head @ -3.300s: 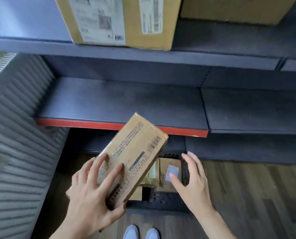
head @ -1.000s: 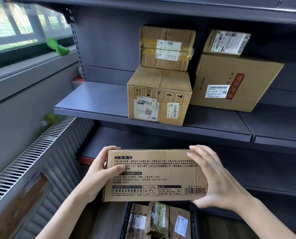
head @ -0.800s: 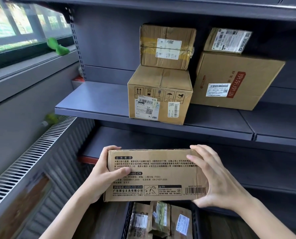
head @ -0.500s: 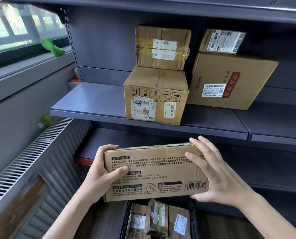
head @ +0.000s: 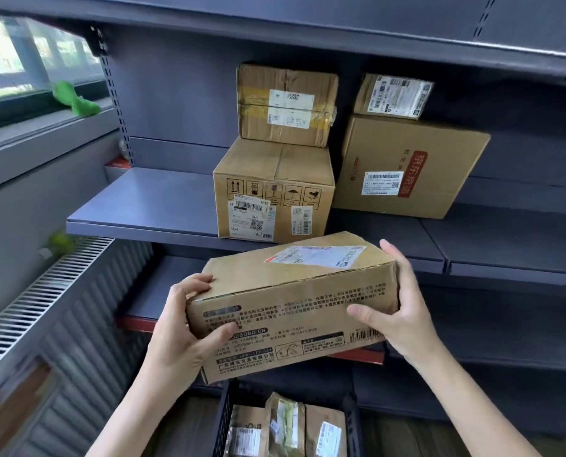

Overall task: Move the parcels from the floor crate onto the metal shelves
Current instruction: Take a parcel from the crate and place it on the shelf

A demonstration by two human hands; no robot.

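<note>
A long brown cardboard parcel (head: 295,305) with black print and a white label on top hangs in the air just below the middle metal shelf (head: 143,206). My left hand (head: 189,321) grips its left end and my right hand (head: 397,308) grips its right end. The parcel is tilted, its top face turned up toward me. Below it stands the black floor crate (head: 224,420), holding three small parcels (head: 288,427) upright.
On the middle shelf sit stacked boxes (head: 275,189) at centre and a large flat box (head: 407,166) leaning at the right with a small one on top. A radiator (head: 37,298) and window sill are at the left. A lower shelf with a red edge (head: 136,323) lies behind the parcel.
The parcel has risen from the crate to just under the middle shelf. In the last half second it tipped so its labelled top face shows.
</note>
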